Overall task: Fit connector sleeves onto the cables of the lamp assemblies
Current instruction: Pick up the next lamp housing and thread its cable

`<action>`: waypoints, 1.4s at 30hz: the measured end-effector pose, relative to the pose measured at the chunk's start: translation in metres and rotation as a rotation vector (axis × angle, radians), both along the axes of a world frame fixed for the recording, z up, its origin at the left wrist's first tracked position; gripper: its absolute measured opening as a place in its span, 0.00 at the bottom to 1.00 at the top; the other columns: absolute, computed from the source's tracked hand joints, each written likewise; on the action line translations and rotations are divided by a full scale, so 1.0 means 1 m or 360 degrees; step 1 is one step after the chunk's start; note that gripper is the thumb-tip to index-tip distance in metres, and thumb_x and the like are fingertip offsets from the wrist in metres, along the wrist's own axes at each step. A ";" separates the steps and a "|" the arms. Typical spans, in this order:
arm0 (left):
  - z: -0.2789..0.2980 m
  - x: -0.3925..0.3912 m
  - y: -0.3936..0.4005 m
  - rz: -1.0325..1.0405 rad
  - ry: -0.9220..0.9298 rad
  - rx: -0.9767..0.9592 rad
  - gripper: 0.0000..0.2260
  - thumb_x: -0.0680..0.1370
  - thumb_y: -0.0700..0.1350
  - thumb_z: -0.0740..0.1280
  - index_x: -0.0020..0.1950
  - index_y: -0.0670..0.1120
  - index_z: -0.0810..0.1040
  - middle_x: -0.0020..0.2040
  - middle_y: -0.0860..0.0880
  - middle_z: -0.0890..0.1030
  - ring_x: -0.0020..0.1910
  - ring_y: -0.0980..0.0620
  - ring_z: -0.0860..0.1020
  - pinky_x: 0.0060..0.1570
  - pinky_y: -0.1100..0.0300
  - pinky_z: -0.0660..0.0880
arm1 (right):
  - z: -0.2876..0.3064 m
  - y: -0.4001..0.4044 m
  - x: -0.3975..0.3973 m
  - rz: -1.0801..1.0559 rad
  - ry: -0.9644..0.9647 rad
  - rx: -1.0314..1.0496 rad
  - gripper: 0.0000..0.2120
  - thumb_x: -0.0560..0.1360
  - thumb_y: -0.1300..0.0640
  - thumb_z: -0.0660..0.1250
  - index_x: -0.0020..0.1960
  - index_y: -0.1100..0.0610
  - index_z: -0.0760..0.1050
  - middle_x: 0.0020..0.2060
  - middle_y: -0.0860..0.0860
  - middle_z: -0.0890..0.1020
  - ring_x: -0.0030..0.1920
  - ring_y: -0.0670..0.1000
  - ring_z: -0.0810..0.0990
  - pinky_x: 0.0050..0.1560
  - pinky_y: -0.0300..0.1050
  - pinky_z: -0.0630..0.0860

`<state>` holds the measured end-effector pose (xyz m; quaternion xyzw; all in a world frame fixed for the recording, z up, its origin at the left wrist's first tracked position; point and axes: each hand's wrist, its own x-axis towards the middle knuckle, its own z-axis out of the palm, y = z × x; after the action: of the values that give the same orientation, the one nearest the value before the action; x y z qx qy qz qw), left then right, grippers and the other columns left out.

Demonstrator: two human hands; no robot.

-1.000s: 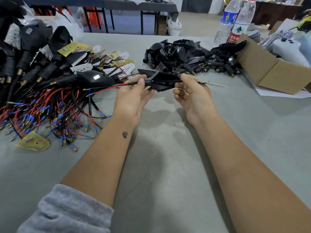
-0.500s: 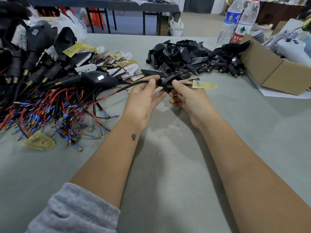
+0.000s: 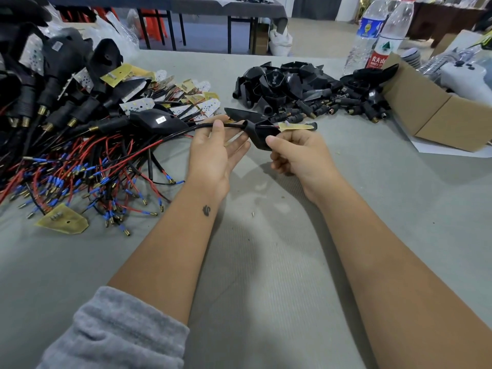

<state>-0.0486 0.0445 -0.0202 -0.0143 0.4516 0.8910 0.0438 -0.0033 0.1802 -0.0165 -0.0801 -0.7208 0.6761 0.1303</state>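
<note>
Left hand [image 3: 215,153] pinches the black cable [image 3: 229,125] at 9 o'clock of the sleeve [image 3: 259,133], which the right hand [image 3: 298,153] grips

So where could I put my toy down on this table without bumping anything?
The grey table is bare on the near right, in front of the cardboard box, and in a smaller patch between the two forearms. The left is crowded with the wire pile, and the back middle with the black housings. Bottles stand by the box.
</note>
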 end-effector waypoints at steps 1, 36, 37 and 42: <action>0.000 -0.001 0.000 0.0009 -0.0010 0.0008 0.10 0.85 0.44 0.56 0.48 0.47 0.75 0.43 0.46 0.82 0.38 0.51 0.83 0.43 0.57 0.82 | 0.000 0.000 0.000 -0.0027 0.0005 0.0003 0.07 0.76 0.59 0.70 0.41 0.57 0.73 0.29 0.50 0.78 0.26 0.46 0.75 0.26 0.36 0.70; 0.000 0.006 0.005 -0.0431 0.0113 -0.0201 0.09 0.83 0.41 0.61 0.50 0.52 0.78 0.45 0.53 0.84 0.49 0.51 0.82 0.53 0.53 0.79 | 0.001 0.003 0.000 -0.0212 0.0151 0.0098 0.09 0.79 0.61 0.64 0.41 0.53 0.76 0.35 0.52 0.81 0.25 0.44 0.74 0.29 0.35 0.71; 0.000 0.006 0.005 -0.0441 0.0125 -0.0202 0.08 0.82 0.40 0.62 0.51 0.52 0.77 0.45 0.53 0.84 0.48 0.52 0.82 0.54 0.53 0.79 | 0.001 0.002 0.001 -0.0195 0.0166 0.0096 0.09 0.79 0.61 0.64 0.41 0.53 0.76 0.34 0.52 0.80 0.25 0.44 0.74 0.28 0.34 0.71; -0.002 0.010 0.007 -0.0393 0.0202 -0.0223 0.14 0.76 0.33 0.68 0.56 0.49 0.74 0.38 0.54 0.83 0.42 0.57 0.83 0.49 0.61 0.80 | 0.002 0.001 0.003 -0.0099 0.0192 0.0111 0.10 0.79 0.60 0.65 0.40 0.52 0.77 0.28 0.45 0.80 0.26 0.44 0.74 0.29 0.35 0.72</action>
<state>-0.0387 0.0513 -0.0224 0.0947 0.5128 0.8443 0.1232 -0.0005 0.1807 -0.0145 -0.0569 -0.7318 0.6499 0.1972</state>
